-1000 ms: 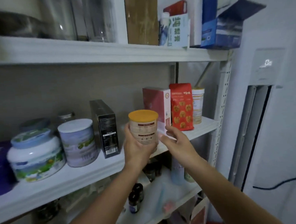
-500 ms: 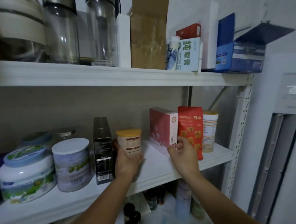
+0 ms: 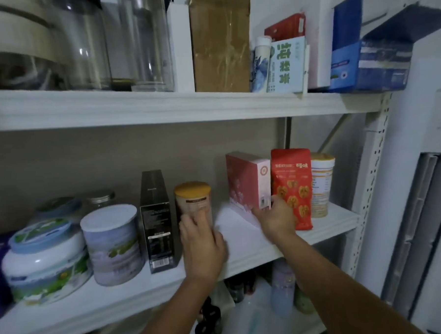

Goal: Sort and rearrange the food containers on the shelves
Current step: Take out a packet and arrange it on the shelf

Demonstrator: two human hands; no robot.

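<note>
White mid shelf point(image 3: 257, 254) carries, L to R: blue-lidded white tub point(image 3: 45, 265), white-lidded round tin point(image 3: 113, 246), upright black box point(image 3: 157, 221), yellow-lidded tan canister point(image 3: 193, 199), pink box point(image 3: 243, 183), red pouch point(image 3: 292, 186), yellow-lidded white canister point(image 3: 321, 184).

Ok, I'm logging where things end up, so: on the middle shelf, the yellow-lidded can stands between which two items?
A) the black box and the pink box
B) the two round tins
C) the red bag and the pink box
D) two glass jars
A: the yellow-lidded can has the black box close on one side and the pink box across a gap on the other.
</note>
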